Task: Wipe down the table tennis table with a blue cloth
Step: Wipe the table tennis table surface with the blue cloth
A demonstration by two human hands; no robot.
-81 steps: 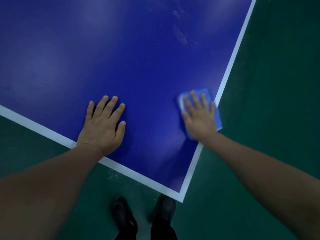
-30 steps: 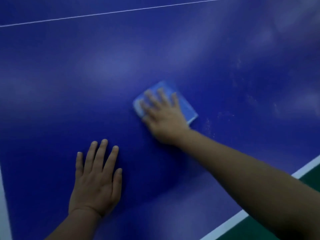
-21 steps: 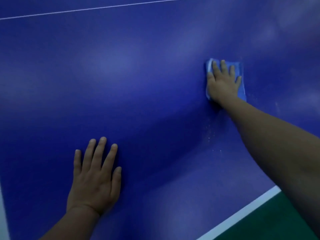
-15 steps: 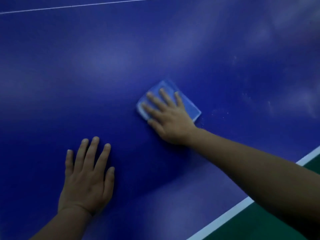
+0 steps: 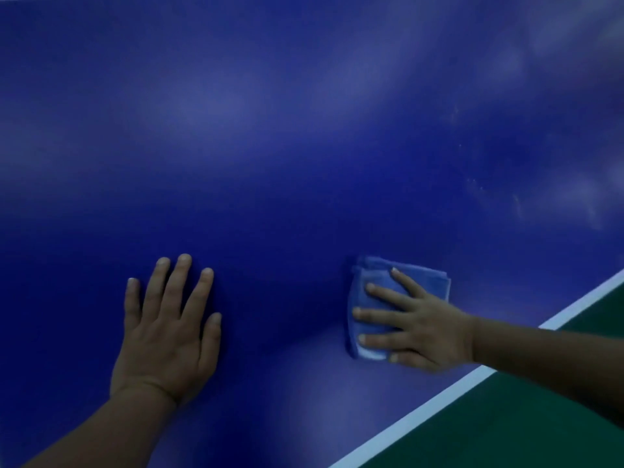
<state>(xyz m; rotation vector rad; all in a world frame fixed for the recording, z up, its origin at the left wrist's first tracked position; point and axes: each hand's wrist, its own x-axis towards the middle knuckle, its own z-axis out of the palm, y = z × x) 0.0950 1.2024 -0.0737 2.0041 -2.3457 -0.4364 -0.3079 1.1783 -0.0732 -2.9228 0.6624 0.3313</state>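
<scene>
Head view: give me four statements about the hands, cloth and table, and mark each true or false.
1. The right hand presses flat on the cloth. True.
2. The left hand holds a second cloth. False: it rests bare and flat on the table.
3. The cloth hangs over the white edge line. False: it lies wholly on the blue top, apart from the line.
4. Pale specks show on the table up and to the right of the cloth. True.
</scene>
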